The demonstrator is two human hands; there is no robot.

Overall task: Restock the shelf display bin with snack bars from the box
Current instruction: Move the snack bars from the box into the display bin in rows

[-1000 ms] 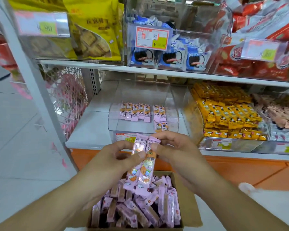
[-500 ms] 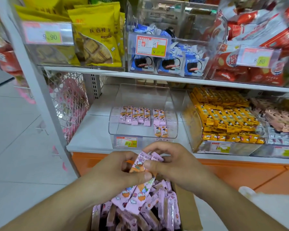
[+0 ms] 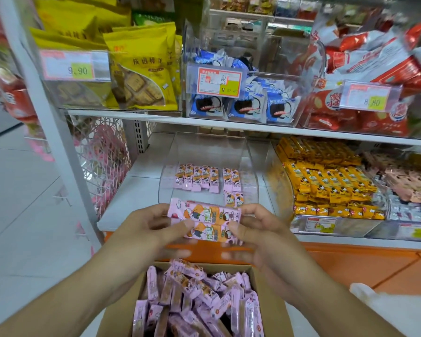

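Snack bars (image 3: 204, 223), two of them in pink wrappers, lie crosswise one above the other between my hands, just in front of the clear display bin (image 3: 208, 166) and above the open cardboard box (image 3: 270, 300). My left hand (image 3: 153, 229) pinches their left ends with the thumb on the front face and the fingers behind; my right hand (image 3: 258, 229) pinches the right ends the same way, so both hands are clamped on the pair and sit close together with only the bars between them. I take the display bin as my landmark. It sits on the lower white shelf (image 3: 131, 200), its curved front wall see-through. Inside it a row of pink bars (image 3: 208, 178) lies side by side across the middle of its floor, and two more pink bars (image 3: 233, 199) lie nearer the front wall on the right. Below and in front of the bin, the cardboard box is heaped with loose pink bars at all angles. Right of the bin stands a second clear bin full of yellow-wrapped bars (image 3: 326, 181). Above the bin, on the upper shelf, a bin holds blue-and-white packets (image 3: 248, 108) behind a red price tag (image 3: 219, 81); left of that are yellow biscuit bags (image 3: 141, 71), right of it red packets (image 3: 350, 113).
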